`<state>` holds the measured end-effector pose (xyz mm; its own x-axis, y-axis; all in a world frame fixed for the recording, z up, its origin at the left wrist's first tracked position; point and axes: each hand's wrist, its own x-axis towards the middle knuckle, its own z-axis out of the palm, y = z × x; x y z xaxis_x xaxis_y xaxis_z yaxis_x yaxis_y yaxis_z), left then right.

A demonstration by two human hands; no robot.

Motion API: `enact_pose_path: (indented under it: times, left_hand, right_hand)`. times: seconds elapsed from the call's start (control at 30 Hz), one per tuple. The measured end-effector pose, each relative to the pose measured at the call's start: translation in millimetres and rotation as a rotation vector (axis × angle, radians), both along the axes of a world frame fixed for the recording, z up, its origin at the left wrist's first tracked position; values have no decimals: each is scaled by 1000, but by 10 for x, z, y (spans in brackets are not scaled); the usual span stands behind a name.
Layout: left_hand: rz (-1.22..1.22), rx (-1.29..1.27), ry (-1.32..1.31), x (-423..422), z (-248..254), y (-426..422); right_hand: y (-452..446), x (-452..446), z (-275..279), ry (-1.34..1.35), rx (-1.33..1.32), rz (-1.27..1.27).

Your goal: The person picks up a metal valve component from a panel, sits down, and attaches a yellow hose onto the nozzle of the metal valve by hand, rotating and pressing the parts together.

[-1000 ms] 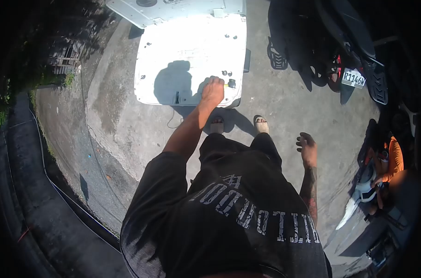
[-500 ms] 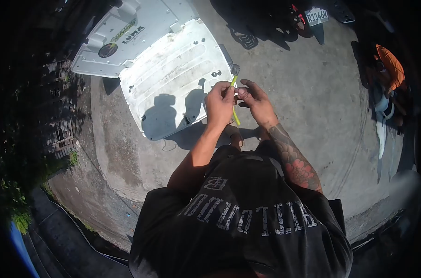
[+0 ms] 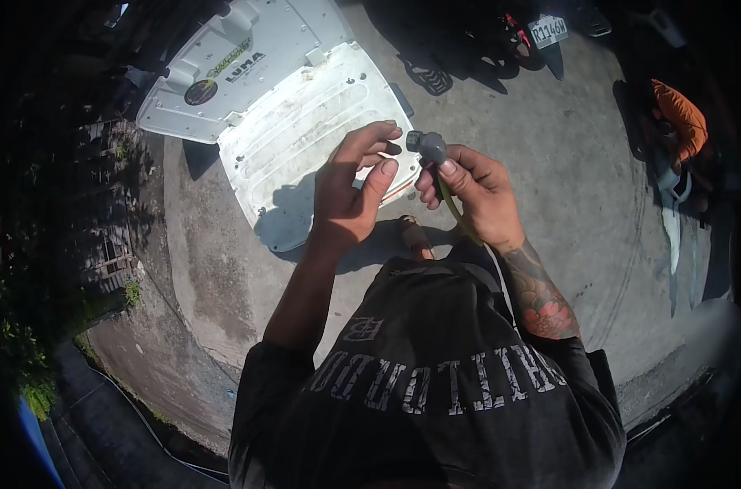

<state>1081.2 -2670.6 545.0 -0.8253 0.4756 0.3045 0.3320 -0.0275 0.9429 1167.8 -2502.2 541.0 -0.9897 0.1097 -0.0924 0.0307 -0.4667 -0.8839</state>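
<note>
My right hand [image 3: 478, 191] pinches a small dark grey object [image 3: 431, 147] with a rounded head, held above the ground at chest front. A yellow-green strap [image 3: 449, 204] hangs from it under the palm, and a thin white line [image 3: 498, 281] runs down over the dark shirt. To the left, my left hand [image 3: 354, 181] is raised with its fingers apart and curved, holding nothing, a short gap from the grey object. Behind it lies the white lid-like panel [image 3: 293, 134] of an opened box, with small dark fittings on its surface.
The box's raised grey cover [image 3: 248, 49] bears "LUMA" lettering. Parked motorbikes, one with a number plate [image 3: 549, 32], stand at the upper right. Someone in orange [image 3: 680, 118] is at the far right. A sandalled foot [image 3: 417, 238] shows on the concrete [image 3: 566, 163].
Both hands have left the box area and come together. The grey object has come closer, now in my right hand; my left hand has let go of the strap and opened.
</note>
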Motion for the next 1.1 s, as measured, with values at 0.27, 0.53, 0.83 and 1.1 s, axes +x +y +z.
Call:
enact_pose_path:
  times: [0.27,0.53,0.83,1.1]
  left_hand:
    - [-55,-233,232,-36,206,-64]
    - [23,-406,434,-48,307,8]
    - [90,-268,518,-10,208,235]
    - [-9,-248,427,-9,179,367]
  right_hand:
    - [3,25,194,-42,-111,175]
    - [-55,-1,276,-100,-260,164]
    - [-97,-19,286,-73,-90,-21]
    - [66,102,329,-70,58,-93]
